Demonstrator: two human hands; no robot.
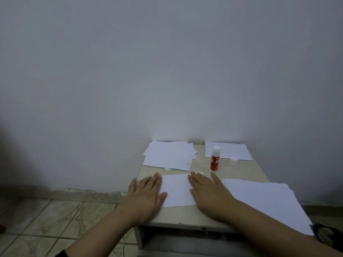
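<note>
Paper point(176, 190) sides lie hidden under both hands point(146, 196) point(209, 196).

**White paper, one red spot**

The sheet point(176, 190) is white with faint ruled lines, like the stack point(269, 203) at the right. The pile point(168, 154) behind is plain white. The glue stick point(214, 161) is red, white-topped; the cap point(234, 160) white. The bench point(248, 170) is pale beige, the floor point(55, 219) tiles greenish cream with swirls.

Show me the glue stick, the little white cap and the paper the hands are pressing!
glue stick point(214, 163): head view, on its red body.
cap point(234, 160): head view, on its white side.
paper point(176, 190): head view, on its bare middle.
</note>
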